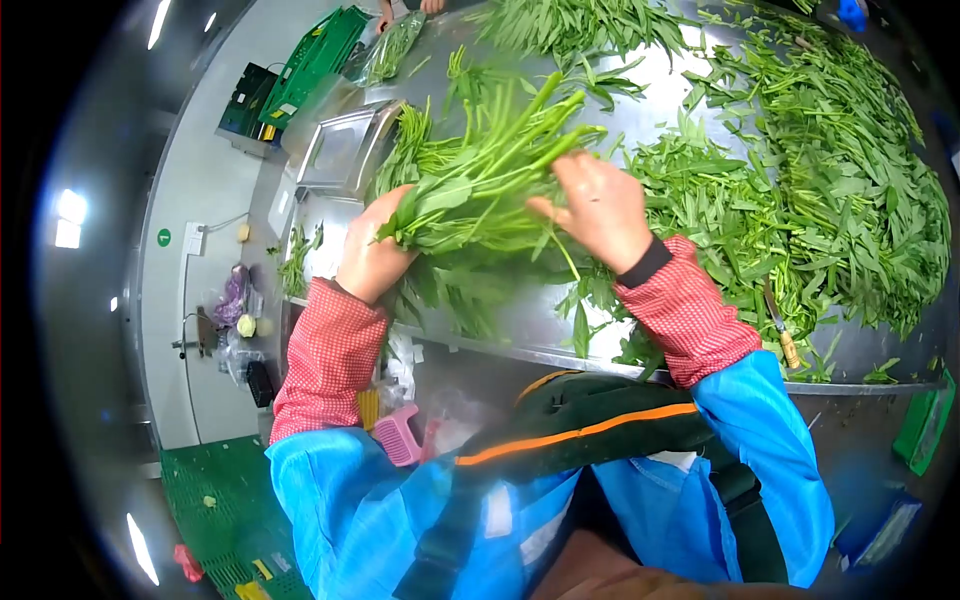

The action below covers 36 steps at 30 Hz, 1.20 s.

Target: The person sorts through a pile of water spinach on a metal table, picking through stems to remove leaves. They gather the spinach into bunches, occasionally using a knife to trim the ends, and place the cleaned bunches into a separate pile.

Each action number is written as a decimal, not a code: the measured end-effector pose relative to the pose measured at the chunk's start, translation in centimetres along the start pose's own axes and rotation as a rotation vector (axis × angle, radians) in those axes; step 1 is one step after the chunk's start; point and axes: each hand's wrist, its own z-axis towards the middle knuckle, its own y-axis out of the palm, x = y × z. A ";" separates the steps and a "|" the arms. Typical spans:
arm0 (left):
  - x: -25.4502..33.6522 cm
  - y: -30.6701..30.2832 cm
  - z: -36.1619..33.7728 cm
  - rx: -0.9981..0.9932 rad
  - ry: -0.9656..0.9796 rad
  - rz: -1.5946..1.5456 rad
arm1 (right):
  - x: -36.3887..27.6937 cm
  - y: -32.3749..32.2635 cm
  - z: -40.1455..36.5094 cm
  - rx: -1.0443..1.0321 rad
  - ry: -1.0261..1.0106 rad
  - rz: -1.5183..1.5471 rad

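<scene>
A bunch of long-stemmed leafy greens (480, 190), apparently water spinach, is held up over the steel table (520, 345). My left hand (375, 248) is wrapped round its leafy left side. At the stem ends on the right, my right hand (606, 210) has curled fingers and thumb against the bunch; part of its grip is hidden. A thin stem hangs below that hand. More loose greens (690, 190) lie just right of my right hand, and some lie under the bunch.
A large heap of greens (850, 170) covers the table's right side. A wooden-handled knife (788, 348) lies near the front edge. At left stands a metal-framed tray or scale (338, 152). Green crates (315, 65) are beyond it. Another person's hands (430, 6) show at the top.
</scene>
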 end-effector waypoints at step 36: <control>-60.2 10.6 -0.6 0.163 -0.992 -0.120 | -1.3 18.1 -0.6 -0.514 0.564 0.174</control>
